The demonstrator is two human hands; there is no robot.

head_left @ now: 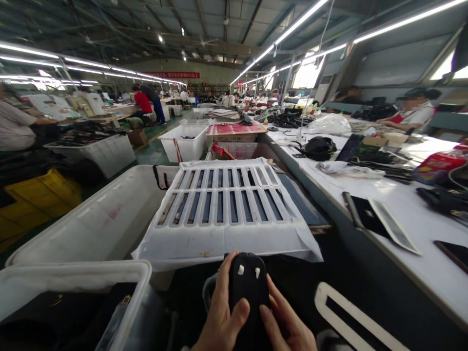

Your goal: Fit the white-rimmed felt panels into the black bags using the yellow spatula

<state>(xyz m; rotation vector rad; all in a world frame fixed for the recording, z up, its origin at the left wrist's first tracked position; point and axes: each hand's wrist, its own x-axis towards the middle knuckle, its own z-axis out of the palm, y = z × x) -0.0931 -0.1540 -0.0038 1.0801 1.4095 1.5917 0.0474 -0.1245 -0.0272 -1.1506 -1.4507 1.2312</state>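
Low in the middle of the head view, both hands hold a black, round-ended padded piece (248, 282) with two small white tabs near its far end. My left hand (223, 312) wraps its left side, thumb on top. On the other side, my right hand (285, 317) presses its fingers and thumb against the edge. The piece's near end runs out of view. Just beyond it lies a white sheet (234, 241) with two rows of long cut-out slots. A pale slotted frame (351, 312) sits right of my right hand.
White bins stand at left, one bin (144, 273) holding black bags. A long white worktable (398, 195) runs along the right, bearing a black bag (318, 147), a white-edged panel (387, 222) and a plastic bag (331, 124). Other people sit or stand further off.
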